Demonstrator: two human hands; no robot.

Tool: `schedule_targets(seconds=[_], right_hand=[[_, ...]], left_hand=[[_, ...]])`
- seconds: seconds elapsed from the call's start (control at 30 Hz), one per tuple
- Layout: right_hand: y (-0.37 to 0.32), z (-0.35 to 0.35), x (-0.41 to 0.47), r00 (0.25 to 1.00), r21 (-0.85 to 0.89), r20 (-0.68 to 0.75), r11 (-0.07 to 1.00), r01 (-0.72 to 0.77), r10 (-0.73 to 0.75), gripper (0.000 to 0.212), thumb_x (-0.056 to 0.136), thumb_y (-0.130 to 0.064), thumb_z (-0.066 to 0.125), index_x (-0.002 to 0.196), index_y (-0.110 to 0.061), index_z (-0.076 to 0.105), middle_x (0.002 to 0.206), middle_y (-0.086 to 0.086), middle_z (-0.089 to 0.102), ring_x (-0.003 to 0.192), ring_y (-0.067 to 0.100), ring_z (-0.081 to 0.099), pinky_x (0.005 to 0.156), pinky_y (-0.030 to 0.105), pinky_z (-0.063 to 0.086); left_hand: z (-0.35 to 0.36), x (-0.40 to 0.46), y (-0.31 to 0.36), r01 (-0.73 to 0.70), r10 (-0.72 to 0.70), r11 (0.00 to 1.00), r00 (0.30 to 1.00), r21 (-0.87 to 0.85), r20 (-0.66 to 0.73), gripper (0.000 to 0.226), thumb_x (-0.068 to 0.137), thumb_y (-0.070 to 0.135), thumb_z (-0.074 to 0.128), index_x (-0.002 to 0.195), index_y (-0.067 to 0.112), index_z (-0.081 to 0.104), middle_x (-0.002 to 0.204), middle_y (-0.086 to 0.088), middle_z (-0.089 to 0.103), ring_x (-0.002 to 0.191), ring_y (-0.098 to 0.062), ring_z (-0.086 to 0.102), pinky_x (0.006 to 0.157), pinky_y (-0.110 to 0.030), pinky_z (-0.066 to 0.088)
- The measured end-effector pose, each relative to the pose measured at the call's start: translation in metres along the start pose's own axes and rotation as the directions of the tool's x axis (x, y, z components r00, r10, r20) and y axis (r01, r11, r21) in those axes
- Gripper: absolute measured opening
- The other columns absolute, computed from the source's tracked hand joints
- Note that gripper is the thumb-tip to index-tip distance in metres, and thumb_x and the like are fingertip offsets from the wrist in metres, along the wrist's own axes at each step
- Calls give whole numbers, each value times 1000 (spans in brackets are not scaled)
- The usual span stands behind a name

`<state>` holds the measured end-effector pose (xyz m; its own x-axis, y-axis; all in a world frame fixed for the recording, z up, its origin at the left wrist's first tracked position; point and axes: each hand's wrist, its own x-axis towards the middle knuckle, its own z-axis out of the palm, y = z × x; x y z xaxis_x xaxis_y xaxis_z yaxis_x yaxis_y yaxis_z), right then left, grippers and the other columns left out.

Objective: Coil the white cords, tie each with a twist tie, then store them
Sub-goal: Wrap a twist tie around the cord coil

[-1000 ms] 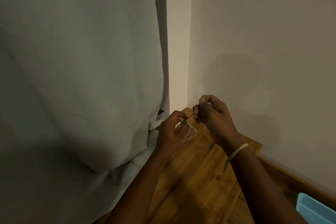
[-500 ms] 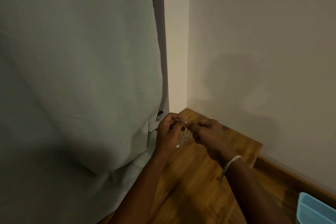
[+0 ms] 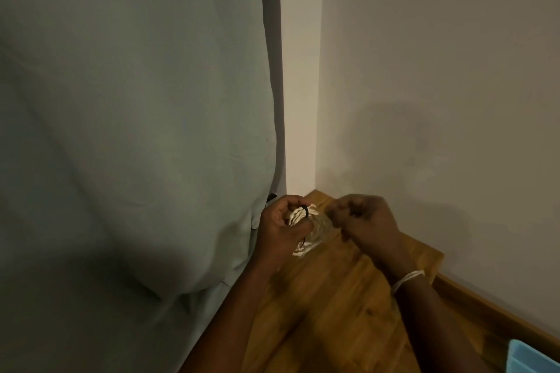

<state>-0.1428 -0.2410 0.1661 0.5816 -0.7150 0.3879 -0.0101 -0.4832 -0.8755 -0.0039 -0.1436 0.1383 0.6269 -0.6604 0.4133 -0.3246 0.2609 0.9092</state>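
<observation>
Head view, left hand [image 3: 280, 228]: at 6 o'clock in the frame, fingers curled round a coiled white cord [image 3: 298, 216].
Cord: a bundle held above the wooden surface [image 3: 333, 306]; a dark twist tie [image 3: 305, 210] loops over its top.
Right hand [image 3: 360, 221]: at 3 o'clock of the cord, just beside it, fingers curled tight; blurred, so I cannot tell what they pinch.
Right wrist: white string [image 3: 407, 278] wrapped round it.
Curtain [image 3: 136, 130]: pale, filling 9 o'clock.
Blue box [image 3: 533, 357]: at 4 o'clock, frame corner.
</observation>
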Motion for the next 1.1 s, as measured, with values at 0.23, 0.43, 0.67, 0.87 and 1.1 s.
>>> schedule_targets(seconds=[0.23, 0.43, 0.67, 0.87, 1.1], right_hand=[[27, -8, 35, 793, 328, 601, 874, -358, 99, 27, 94, -12, 61, 113, 5, 66, 106, 24, 70, 94, 33, 69, 85, 41, 59], [55, -11, 32, 621, 487, 784, 626, -609, -6, 42, 78, -6, 80, 116, 5, 68, 108, 24, 72, 91, 29, 75, 77, 36, 63], [48, -15, 25, 628, 483, 777, 679, -553, -41, 24, 86, -2, 62, 103, -7, 78, 92, 9, 78, 80, 16, 76, 71, 25, 61], [50, -28, 35, 769, 320, 640, 913, -253, -11, 22, 90, 2, 61, 92, -10, 80, 87, 10, 78, 78, 20, 73, 75, 31, 60], [59, -26, 27, 763, 514, 646, 744, -426, -10, 29, 67, -17, 89, 89, -1, 77, 77, 13, 76, 65, 19, 72, 60, 27, 60]], left_hand=[[-7, -9, 11, -120, 115, 993, 966, 8, 230, 28, 73, 1, 75, 99, 9, 70, 94, -3, 69, 88, -17, 69, 73, -26, 56], [-7, -11, 15, -222, 187, 971, 936, 90, 298, 29, 76, 7, 79, 104, 13, 72, 98, -2, 58, 89, -16, 65, 76, -26, 56], [-5, -8, 18, -362, 264, 911, 880, 196, 396, 27, 89, 12, 67, 116, 15, 66, 111, 5, 53, 103, -14, 60, 84, -27, 55], [-4, -12, 16, -293, 234, 949, 900, 113, 369, 27, 84, 12, 73, 111, 11, 69, 104, 10, 62, 93, -18, 67, 77, -32, 59], [-1, -14, 10, -222, 193, 975, 906, 33, 376, 26, 88, 26, 69, 111, 15, 72, 101, -8, 71, 86, -34, 70, 73, -59, 56]])
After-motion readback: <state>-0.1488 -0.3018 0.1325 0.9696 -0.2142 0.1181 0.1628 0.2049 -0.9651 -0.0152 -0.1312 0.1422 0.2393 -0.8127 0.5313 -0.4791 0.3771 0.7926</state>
